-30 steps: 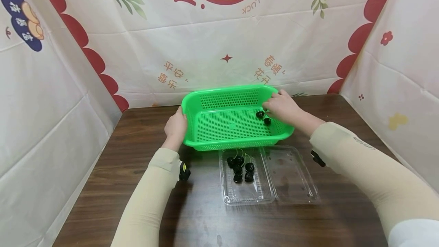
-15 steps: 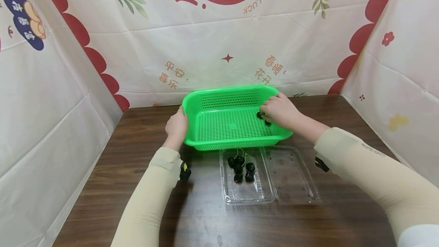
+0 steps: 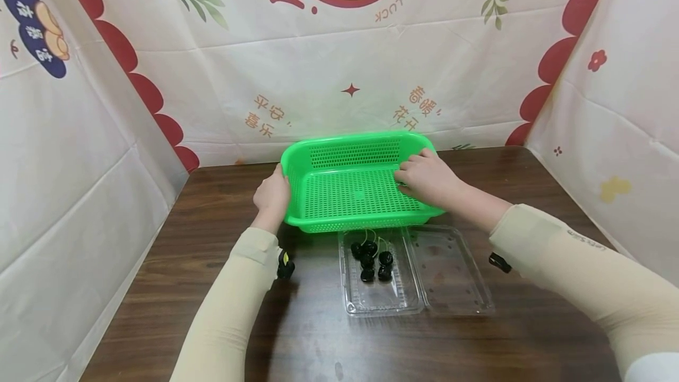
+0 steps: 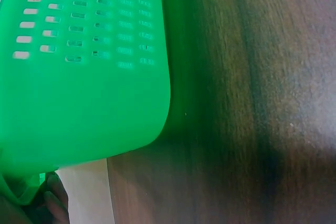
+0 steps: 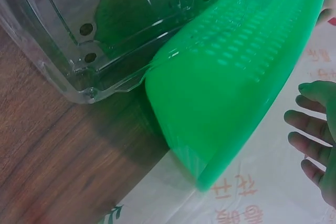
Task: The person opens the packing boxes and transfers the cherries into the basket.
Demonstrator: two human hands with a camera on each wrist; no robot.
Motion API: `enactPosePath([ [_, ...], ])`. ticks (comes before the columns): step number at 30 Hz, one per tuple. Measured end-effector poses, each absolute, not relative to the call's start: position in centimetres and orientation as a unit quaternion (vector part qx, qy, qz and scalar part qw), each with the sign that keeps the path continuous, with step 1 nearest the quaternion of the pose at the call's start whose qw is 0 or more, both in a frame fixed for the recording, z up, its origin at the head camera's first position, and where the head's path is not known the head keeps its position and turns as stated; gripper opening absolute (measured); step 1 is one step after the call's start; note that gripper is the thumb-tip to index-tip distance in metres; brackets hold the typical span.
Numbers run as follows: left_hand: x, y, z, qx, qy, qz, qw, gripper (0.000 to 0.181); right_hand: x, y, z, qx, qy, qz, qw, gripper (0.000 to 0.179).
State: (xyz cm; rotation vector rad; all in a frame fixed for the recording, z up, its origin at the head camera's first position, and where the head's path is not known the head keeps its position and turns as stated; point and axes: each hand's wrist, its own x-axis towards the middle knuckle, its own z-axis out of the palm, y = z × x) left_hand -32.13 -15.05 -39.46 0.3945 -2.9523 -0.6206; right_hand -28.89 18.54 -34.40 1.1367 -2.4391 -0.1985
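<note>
My left hand (image 3: 273, 197) grips the left rim of a green perforated plastic basket (image 3: 361, 223); its fingers (image 4: 55, 198) show at the rim in the left wrist view. My right hand (image 3: 427, 178) is over the basket's right side, its loosely bent fingers reaching inside. In the right wrist view that hand (image 5: 317, 135) has its fingers spread apart. The dark cherries at the basket's right end are hidden behind it in the head view. Several dark cherries (image 3: 368, 247), some with green stems, lie in a clear plastic box (image 3: 371, 311) in front of the basket.
The box's clear lid (image 3: 451, 276) lies folded out to the right on the brown wooden table (image 3: 212, 193). A printed white cloth (image 3: 339, 58) hangs close behind the basket, with more cloth along both sides.
My right hand has shifted left and slightly down over the basket, covering the cherries that showed there. The left hand has kept its grip on the rim, and the box has stayed in place.
</note>
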Motion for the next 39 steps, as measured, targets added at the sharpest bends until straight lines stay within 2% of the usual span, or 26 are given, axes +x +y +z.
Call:
enactPosePath([
  [9, -32.1, -15.1, -39.4, 0.129, -0.969, -0.207, 0.05, 0.05, -27.4, 17.8, -34.4, 0.439, -0.863, -0.067, 0.24, 0.014],
  [20, -32.0, -15.1, -39.3, 0.128, -0.968, -0.209, 0.047, 0.05, -25.2, 16.7, -34.4, 0.458, -0.857, -0.064, 0.228, 0.017],
  [39, -31.9, -15.1, -39.2, 0.123, -0.97, -0.206, 0.047, 0.05, -23.4, 15.2, -36.4, 0.532, -0.795, -0.044, 0.288, 0.026],
])
